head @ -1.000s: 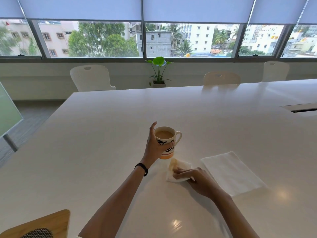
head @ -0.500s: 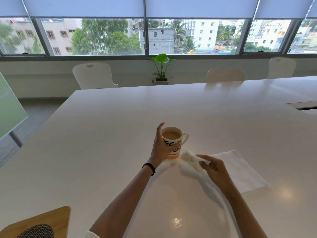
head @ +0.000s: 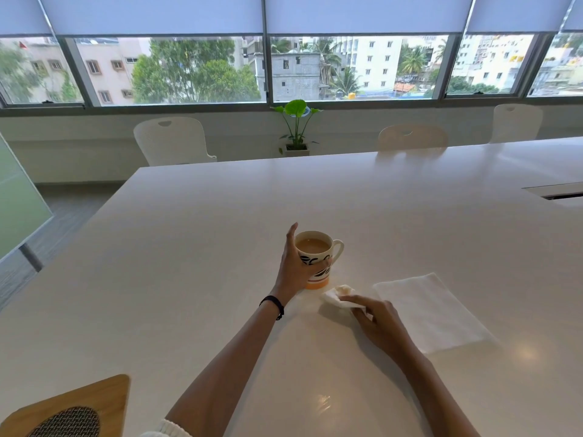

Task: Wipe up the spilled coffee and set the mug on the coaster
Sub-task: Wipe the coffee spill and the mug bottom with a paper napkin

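White table (head: pixel 220 231) under a row of windows, with a potted plant (head: pixel 296 127) behind it. Mug (head: pixel 321 272): upright near the table's middle, filled with pale coffee. Left hand (head: pixel 293 266): grip wrapped round the mug's side. Right hand (head: pixel 378 320): grip pinching a crumpled, stained tissue (head: pixel 336 294) on the table, just beside the mug's base. Flat white napkin (head: pixel 429 313): right of the tissue. Wooden board (head: pixel 63 402): near left corner.
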